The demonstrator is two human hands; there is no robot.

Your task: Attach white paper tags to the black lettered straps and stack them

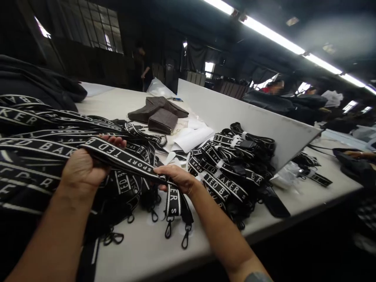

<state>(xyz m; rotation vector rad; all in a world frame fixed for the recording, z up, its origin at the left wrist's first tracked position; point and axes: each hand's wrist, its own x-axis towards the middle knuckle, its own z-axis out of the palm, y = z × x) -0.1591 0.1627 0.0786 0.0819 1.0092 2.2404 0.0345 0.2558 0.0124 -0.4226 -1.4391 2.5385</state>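
Between my hands stretches a black strap (pixel 126 159) with white lettering and white edge lines, folded along its length. My left hand (pixel 88 166) supports its left end on the palm, fingers curled round it. Farther right, my right hand (pixel 178 178) pinches the strap between thumb and fingers. Below that hand hang the strap's ends with black snap hooks (pixel 168 229). Under and left of my left hand lies a large heap of loose straps (pixel 35 147). To the right of my right hand are bundled straps (pixel 226 176) with white bands round them.
A white upright panel (pixel 235 107) stands behind the bundles. Dark brown folded bags (pixel 163 119) and white paper (pixel 194 137) lie farther back on the pale table (pixel 141 258). A black phone-like slab (pixel 276 203) rests near the front edge. Other people are in the background.
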